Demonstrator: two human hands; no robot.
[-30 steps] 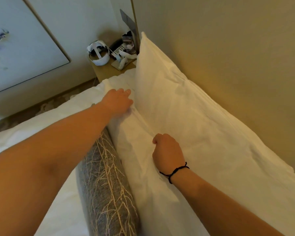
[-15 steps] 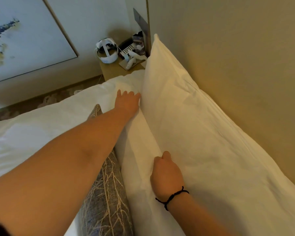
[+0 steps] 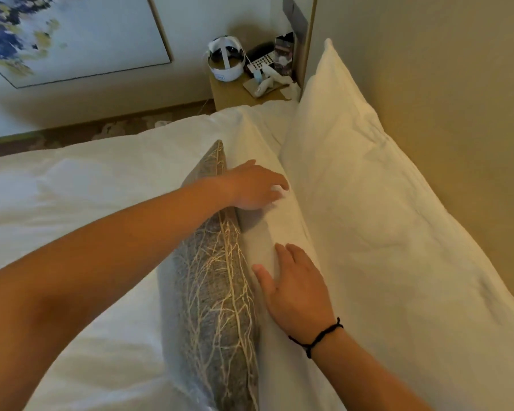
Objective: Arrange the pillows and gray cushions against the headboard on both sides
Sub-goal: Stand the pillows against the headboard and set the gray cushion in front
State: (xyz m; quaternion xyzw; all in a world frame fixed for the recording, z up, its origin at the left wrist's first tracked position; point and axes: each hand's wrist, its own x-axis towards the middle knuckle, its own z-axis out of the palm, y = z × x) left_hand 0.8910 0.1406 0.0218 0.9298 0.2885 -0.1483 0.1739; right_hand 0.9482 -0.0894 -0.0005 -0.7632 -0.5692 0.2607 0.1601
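A large white pillow [image 3: 368,209] leans upright against the beige headboard [image 3: 442,84]. In front of it stands a second, lower white pillow [image 3: 282,229]. A gray cushion [image 3: 211,298] with a pale branch pattern stands on edge against that front pillow. My left hand [image 3: 255,188] rests on the top of the front pillow near the cushion's upper corner, fingers curled on the fabric. My right hand [image 3: 294,292], with a black cord at the wrist, lies flat with fingers apart on the front pillow beside the cushion.
The white duvet [image 3: 86,188] covers the bed to the left. A wooden bedside table [image 3: 235,93] beyond the bed carries a white headset [image 3: 226,60], a remote and small items. A framed painting [image 3: 72,37] leans against the far wall.
My left hand drew back from the gap between the pillows to the front pillow's top by the cushion. My right hand opened from a fist to a flat palm. The view shifted, showing more cushion.
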